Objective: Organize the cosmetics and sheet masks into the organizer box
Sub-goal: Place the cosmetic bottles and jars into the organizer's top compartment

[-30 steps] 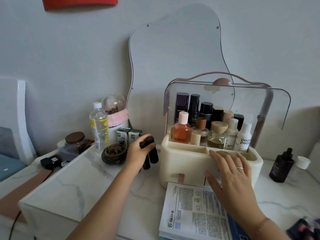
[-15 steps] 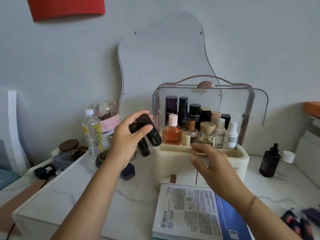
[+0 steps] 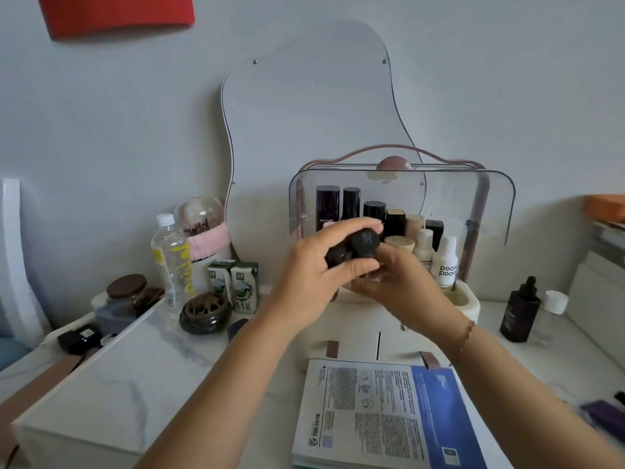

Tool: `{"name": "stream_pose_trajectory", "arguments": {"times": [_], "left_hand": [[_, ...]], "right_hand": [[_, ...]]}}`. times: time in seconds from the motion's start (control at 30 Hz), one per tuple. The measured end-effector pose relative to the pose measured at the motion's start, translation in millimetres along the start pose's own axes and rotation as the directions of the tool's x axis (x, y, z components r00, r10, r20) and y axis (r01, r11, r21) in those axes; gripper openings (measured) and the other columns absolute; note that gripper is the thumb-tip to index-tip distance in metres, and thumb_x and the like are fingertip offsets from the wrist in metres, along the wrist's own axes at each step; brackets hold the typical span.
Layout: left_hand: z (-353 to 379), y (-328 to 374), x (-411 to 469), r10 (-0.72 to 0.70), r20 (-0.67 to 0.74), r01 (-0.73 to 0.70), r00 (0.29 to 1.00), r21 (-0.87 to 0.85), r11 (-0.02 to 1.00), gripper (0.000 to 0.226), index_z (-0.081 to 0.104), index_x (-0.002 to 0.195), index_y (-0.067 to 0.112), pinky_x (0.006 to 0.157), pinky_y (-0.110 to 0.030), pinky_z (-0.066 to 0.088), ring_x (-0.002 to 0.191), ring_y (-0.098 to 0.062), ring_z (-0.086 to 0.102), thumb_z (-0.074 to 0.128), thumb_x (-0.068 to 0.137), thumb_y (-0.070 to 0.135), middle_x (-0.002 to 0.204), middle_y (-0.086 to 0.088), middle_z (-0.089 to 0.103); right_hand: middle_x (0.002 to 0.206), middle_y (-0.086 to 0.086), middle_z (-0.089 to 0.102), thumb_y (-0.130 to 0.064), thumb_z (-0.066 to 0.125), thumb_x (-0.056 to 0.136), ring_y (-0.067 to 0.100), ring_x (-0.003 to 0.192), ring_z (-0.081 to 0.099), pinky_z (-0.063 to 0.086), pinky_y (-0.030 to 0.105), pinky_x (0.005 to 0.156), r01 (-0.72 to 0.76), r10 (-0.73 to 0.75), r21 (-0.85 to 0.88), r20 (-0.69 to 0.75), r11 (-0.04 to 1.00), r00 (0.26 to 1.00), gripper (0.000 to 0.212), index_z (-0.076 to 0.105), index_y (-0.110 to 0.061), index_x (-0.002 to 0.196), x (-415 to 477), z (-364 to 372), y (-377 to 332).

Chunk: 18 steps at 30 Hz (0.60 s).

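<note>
My left hand (image 3: 313,275) grips a bunch of black cosmetic tubes (image 3: 363,243), ends toward me, in front of the cream organizer box (image 3: 471,306). My right hand (image 3: 402,282) meets them from the right, its fingers under and around the lower ends of the tubes. The box has a clear raised lid (image 3: 490,204) and holds several bottles, among them a white bottle (image 3: 446,262). A stack of sheet masks (image 3: 378,414) lies on the marble table in front of the box.
A wavy mirror (image 3: 311,123) leans on the wall behind. Left of the box stand a water bottle (image 3: 170,258), two small cartons (image 3: 233,286), a dark round burner (image 3: 204,313) and a jar (image 3: 126,292). A black dropper bottle (image 3: 521,311) stands at right.
My left hand lifted the black tubes from the table and carried them right, up in front of the box. My right hand left the box front and came up to meet them.
</note>
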State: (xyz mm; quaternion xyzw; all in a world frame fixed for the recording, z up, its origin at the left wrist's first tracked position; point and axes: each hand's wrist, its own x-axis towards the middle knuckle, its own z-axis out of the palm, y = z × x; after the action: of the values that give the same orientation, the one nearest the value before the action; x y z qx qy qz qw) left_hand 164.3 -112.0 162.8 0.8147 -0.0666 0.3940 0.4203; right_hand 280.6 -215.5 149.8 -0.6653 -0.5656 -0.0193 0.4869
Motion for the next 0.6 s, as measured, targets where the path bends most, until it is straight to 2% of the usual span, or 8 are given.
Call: {"name": "stream_pose_trajectory", "arguments": {"times": [0.07, 0.13, 0.2, 0.27, 0.33, 0.47, 0.53, 0.6], "left_hand": [[1.1, -9.7, 13.9, -0.066, 0.065, 0.072, 0.996, -0.086, 0.994, 0.046, 0.059, 0.124, 0.02, 0.098, -0.022, 0.046, 0.115, -0.006, 0.06, 0.069, 0.082, 0.004, 0.121, 0.003, 0.067], [-1.1, -21.6, 21.4, -0.11, 0.103, 0.12, 0.989, -0.091, 0.989, 0.047, 0.056, 0.129, 0.019, 0.099, -0.022, 0.045, 0.118, -0.006, 0.057, 0.066, 0.085, 0.006, 0.125, 0.002, 0.065], [-5.7, -31.6, 25.2, -0.104, 0.078, 0.107, 0.992, -0.031, 0.994, 0.044, 0.054, 0.131, 0.019, 0.096, -0.012, 0.041, 0.119, 0.0, 0.054, 0.064, 0.088, 0.013, 0.126, 0.007, 0.064], [-10.5, -39.4, 27.3, -0.114, 0.042, 0.115, 0.993, -0.026, 0.993, 0.041, 0.053, 0.131, 0.017, 0.093, -0.011, 0.042, 0.117, 0.0, 0.056, 0.061, 0.091, 0.015, 0.124, 0.006, 0.064], [-12.0, -46.9, 28.5, -0.141, 0.042, 0.141, 0.989, -0.004, 0.99, 0.038, 0.054, 0.13, 0.016, 0.095, -0.014, 0.044, 0.113, -0.002, 0.059, 0.059, 0.092, 0.017, 0.121, 0.005, 0.066], [-10.8, -65.2, 22.5, -0.221, 0.026, 0.216, 0.975, 0.114, 0.97, 0.028, 0.058, 0.121, 0.025, 0.089, -0.001, 0.035, 0.11, 0.014, 0.052, 0.055, 0.094, 0.03, 0.111, 0.014, 0.067], [-13.0, -74.0, 18.2, -0.267, 0.0, 0.265, 0.964, 0.117, 0.957, 0.026, 0.058, 0.118, 0.029, 0.083, -0.004, 0.037, 0.102, 0.019, 0.052, 0.056, 0.092, 0.032, 0.106, 0.019, 0.066], [-16.0, -79.9, 15.7, -0.302, -0.016, 0.302, 0.953, 0.104, 0.947, 0.03, 0.056, 0.12, 0.03, 0.082, -0.007, 0.039, 0.098, 0.016, 0.055, 0.06, 0.089, 0.032, 0.1, 0.025, 0.067]], "right_hand": [[0.091, -0.007, 0.071, -0.017, 0.075, 0.076, 0.011, 0.082, 0.066, 0.054, 0.033, 0.078, -0.066, 0.066, -0.018, -0.024, 0.998, 0.998, 0.035, 0.062, -0.023, 0.107, 3.8, -1.4, 6.3], [0.091, -0.009, 0.07, -0.022, 0.076, 0.075, 0.008, 0.082, 0.065, 0.054, 0.03, 0.077, -0.125, 0.123, -0.093, -0.026, 0.988, 0.992, 0.038, 0.06, -0.025, 0.109, 5.8, 2.0, 13.8], [0.094, -0.01, 0.07, -0.03, 0.075, 0.075, 0.007, 0.084, 0.064, 0.052, 0.025, 0.073, -0.189, 0.187, -0.126, -0.032, 0.974, 0.982, 0.037, 0.061, -0.025, 0.109, 6.9, 6.0, 20.7], [0.094, -0.01, 0.069, -0.035, 0.074, 0.076, 0.006, 0.079, 0.063, 0.048, 0.019, 0.063, -0.238, 0.236, -0.156, -0.031, 0.959, 0.971, 0.036, 0.062, -0.026, 0.108, 8.7, 9.7, 25.6], [0.089, -0.008, 0.067, -0.037, 0.073, 0.076, 0.009, 0.076, 0.061, 0.049, 0.024, 0.062, -0.259, 0.263, -0.224, -0.012, 0.94, 0.965, 0.034, 0.064, -0.025, 0.106, 10.3, 13.8, 27.5], [0.075, -0.014, 0.052, -0.038, 0.07, 0.078, 0.001, 0.065, 0.05, 0.039, 0.019, 0.052, -0.27, 0.279, -0.307, -0.016, 0.912, 0.96, 0.036, 0.061, -0.022, 0.109, 14.0, 18.6, 29.2], [0.076, -0.013, 0.053, -0.036, 0.07, 0.079, -0.001, 0.064, 0.049, 0.036, 0.016, 0.048, -0.275, 0.283, -0.303, -0.016, 0.913, 0.959, 0.036, 0.062, -0.022, 0.111, 15.3, 18.3, 30.3], [0.078, -0.012, 0.053, -0.036, 0.069, 0.08, -0.001, 0.064, 0.049, 0.035, 0.016, 0.049, -0.272, 0.279, -0.306, -0.02, 0.913, 0.96, 0.037, 0.062, -0.022, 0.113, 14.6, 18.4, 30.3]]}}
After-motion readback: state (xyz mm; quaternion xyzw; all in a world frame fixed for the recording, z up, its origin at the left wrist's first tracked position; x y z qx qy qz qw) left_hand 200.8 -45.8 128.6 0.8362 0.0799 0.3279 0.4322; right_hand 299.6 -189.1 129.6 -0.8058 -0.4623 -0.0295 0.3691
